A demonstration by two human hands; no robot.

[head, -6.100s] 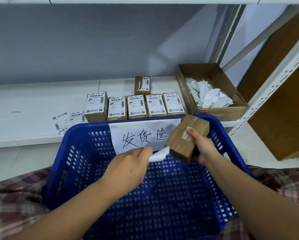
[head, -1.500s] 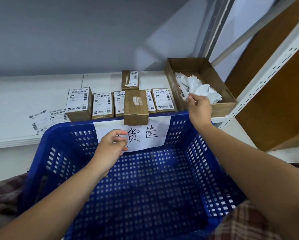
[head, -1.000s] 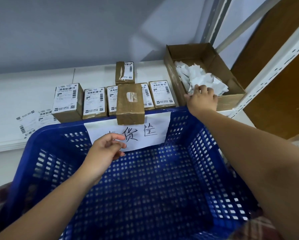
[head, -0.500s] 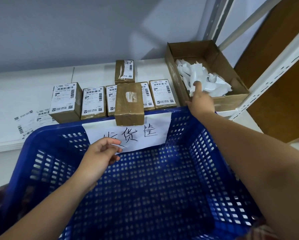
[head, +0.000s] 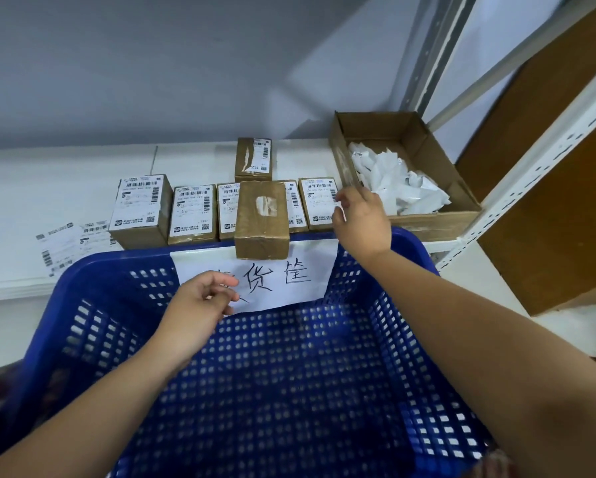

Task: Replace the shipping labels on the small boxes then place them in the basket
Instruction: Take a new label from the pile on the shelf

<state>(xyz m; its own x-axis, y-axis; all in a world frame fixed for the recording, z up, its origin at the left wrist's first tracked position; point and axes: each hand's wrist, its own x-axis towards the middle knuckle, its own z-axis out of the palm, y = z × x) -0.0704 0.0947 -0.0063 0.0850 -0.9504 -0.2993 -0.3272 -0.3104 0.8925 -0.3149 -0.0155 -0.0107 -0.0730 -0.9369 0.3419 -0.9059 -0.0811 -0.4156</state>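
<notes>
Right hand (head: 360, 224) is back from the cardboard tray (head: 427, 225) of peeled labels (head: 393, 188), fingers loosely curled and empty, so the old label counts as discarded. Left hand (head: 200, 301) hangs inside the blue basket (head: 117, 263), fingers loosely curled, nothing seen in them. Stripped box (head: 262, 219) stands at the basket's far rim, likely next for a fresh label from the sheets (head: 65, 243). White shelf (head: 48, 174), grey wall (head: 151, 63), metal rack post (head: 427, 56).

Two bare hands are recorded: the left hand (head: 200, 301) and the right hand (head: 360, 222). The left forearm (head: 93, 401) and the right forearm (head: 479, 326) are seen uncovered to the frame edge. Checked fabric (head: 495, 465) in dull red and grey is noted at the lower right corner; it cannot be confirmed as clothing.
</notes>
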